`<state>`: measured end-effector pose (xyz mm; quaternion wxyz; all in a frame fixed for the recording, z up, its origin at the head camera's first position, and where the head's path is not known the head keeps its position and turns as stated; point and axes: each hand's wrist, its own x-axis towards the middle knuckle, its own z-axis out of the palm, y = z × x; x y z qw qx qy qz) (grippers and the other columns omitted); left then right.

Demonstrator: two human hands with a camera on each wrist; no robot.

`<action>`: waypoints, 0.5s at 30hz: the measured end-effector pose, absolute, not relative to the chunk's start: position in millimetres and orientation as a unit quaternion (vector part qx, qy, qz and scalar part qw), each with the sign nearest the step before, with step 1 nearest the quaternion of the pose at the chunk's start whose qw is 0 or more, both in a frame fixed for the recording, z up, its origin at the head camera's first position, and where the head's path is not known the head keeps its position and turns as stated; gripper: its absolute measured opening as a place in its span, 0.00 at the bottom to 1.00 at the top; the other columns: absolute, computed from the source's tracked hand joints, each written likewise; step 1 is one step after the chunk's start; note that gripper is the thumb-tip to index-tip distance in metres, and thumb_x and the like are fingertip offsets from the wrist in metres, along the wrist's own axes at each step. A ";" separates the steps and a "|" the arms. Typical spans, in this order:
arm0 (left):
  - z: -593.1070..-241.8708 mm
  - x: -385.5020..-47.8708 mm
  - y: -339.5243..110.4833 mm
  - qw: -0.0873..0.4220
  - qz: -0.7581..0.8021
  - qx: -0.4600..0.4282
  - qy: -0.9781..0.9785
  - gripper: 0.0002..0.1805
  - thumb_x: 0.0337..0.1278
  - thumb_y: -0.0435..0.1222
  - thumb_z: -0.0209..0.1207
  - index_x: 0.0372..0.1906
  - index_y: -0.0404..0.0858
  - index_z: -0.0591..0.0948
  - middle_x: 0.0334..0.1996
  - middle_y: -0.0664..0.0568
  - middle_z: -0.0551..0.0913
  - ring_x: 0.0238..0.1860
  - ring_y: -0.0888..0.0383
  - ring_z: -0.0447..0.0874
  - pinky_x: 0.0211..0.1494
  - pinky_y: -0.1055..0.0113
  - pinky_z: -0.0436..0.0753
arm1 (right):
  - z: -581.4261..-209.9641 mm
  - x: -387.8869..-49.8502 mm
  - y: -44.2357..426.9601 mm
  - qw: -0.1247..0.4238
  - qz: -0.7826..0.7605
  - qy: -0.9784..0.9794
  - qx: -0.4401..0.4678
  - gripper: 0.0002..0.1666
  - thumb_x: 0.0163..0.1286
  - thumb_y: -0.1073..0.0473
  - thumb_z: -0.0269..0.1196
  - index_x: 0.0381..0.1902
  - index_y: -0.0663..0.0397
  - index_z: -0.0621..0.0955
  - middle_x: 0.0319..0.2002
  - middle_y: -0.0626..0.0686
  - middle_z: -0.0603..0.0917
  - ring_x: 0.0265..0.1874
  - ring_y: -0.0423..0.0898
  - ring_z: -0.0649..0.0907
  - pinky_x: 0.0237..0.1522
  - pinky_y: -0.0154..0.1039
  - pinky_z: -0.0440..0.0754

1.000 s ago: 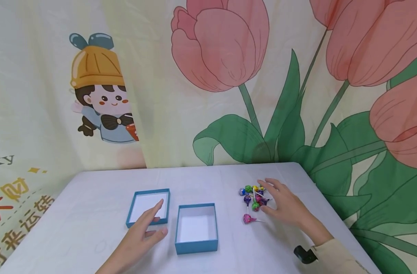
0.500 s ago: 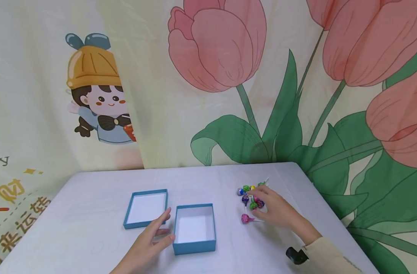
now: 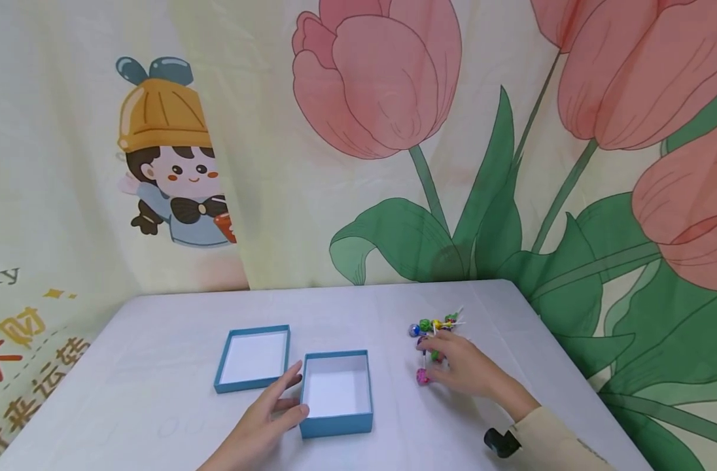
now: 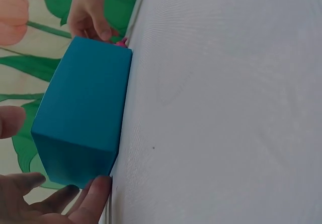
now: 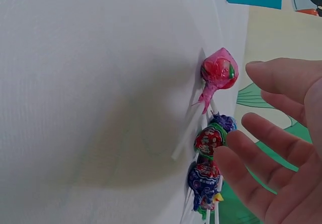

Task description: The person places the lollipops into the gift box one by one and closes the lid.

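A blue open-topped box point(image 3: 336, 426) with a white inside stands mid-table. My left hand point(image 3: 263, 420) is at its left side; in the left wrist view its extended fingers point(image 4: 95, 196) are at the near end of the box wall point(image 4: 85, 93). To the right lie several wrapped lollipops point(image 3: 426, 324) in a loose pile. My right hand point(image 3: 469, 367) hovers over their near side, fingers apart and holding nothing. In the right wrist view, its thumb is beside a pink lollipop point(image 5: 219, 69), and its fingers are close to a red-and-green one point(image 5: 209, 140). My right hand partly hides the pile in the head view.
A shallow blue-rimmed lid point(image 3: 220, 376), white inside, lies left of the box. The white-covered table point(image 3: 158, 366) reaches back to a hanging cloth point(image 3: 276, 163) printed with tulips. A black device point(image 3: 502, 443) sits at my right sleeve cuff.
My left hand has moved right, from in front of the lid to the box's side. My right hand has moved left and nearer, towards the pink lollipop.
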<state>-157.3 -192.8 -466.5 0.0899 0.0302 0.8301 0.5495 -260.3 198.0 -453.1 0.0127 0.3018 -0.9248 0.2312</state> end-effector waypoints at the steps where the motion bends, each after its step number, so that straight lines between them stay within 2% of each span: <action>1: -466.7 -157.9 -192.3 0.092 0.546 0.032 0.832 0.43 0.72 0.46 0.65 0.85 0.45 0.60 0.78 0.32 0.66 0.65 0.41 0.80 0.61 0.42 0.84 | -454.0 -260.6 197.6 0.011 0.231 -0.924 0.304 0.25 0.69 0.60 0.75 0.63 0.52 0.85 0.58 0.52 0.84 0.47 0.48 0.85 0.46 0.41 0.85; 6: -468.4 -160.1 -190.2 0.108 0.536 0.018 0.837 0.43 0.73 0.48 0.65 0.86 0.47 0.59 0.78 0.32 0.66 0.63 0.44 0.81 0.61 0.36 0.82 | -457.5 -261.3 195.9 -0.004 0.239 -0.920 0.311 0.20 0.69 0.61 0.74 0.58 0.53 0.86 0.53 0.50 0.86 0.45 0.47 0.84 0.44 0.38 0.85; 15: -471.1 -162.6 -190.2 0.126 0.565 0.002 0.815 0.42 0.74 0.43 0.63 0.86 0.49 0.58 0.79 0.31 0.63 0.66 0.40 0.78 0.62 0.41 0.84 | -458.4 -263.7 195.6 -0.002 0.244 -0.910 0.335 0.15 0.65 0.71 0.72 0.49 0.55 0.88 0.40 0.46 0.86 0.40 0.43 0.84 0.43 0.36 0.85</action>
